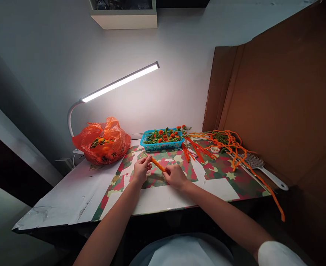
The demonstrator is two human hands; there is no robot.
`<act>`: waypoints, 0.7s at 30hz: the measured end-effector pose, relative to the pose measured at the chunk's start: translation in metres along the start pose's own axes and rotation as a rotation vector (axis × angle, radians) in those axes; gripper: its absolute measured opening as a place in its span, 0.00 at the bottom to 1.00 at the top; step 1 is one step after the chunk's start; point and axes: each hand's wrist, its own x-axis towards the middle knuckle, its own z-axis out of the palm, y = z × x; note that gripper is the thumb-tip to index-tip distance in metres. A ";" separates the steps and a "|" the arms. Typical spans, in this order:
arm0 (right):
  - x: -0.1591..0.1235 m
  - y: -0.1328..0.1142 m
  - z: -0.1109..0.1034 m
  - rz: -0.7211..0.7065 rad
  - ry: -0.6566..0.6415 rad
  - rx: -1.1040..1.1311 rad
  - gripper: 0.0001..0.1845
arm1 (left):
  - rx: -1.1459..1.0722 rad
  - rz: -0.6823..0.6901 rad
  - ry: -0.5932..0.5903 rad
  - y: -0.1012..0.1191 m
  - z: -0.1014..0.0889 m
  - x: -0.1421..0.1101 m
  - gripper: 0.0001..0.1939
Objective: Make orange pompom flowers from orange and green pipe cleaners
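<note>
Between my two hands, above the patterned table covering, stretches a short orange chenille strip [158, 164]. My left hand [141, 168] pinches its upper left end, where a bit of thin green shows by the fingertips. At the lower right end, my right hand [175, 176] closes thumb and fingers on the same strip. Just beyond the hands stands a blue plastic basket [163, 146] holding orange pompom-like flowers [165, 137] with green stems. Loose orange-red strips [198, 149] lie to the basket's right.
An orange plastic bag [104, 147] with more flowers stands at left, beneath a lit desk lamp [121, 82]. Tangled orange cords [231, 142], a roll of tape [214, 149] and a white-handled brush [272, 178] lie at right. A large cardboard sheet [279, 92] rises on that side.
</note>
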 end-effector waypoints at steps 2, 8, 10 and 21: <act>0.000 0.002 -0.001 0.042 -0.050 0.091 0.08 | -0.020 0.039 -0.023 0.001 0.000 0.000 0.25; -0.001 0.004 -0.003 0.132 -0.049 0.150 0.07 | 0.011 0.046 -0.093 0.000 -0.001 0.000 0.24; -0.001 0.003 -0.003 0.131 -0.016 0.166 0.06 | 0.043 0.025 -0.129 -0.002 -0.001 0.000 0.24; 0.002 0.003 -0.001 0.057 0.093 0.163 0.10 | 0.226 0.051 -0.335 -0.012 0.011 -0.016 0.21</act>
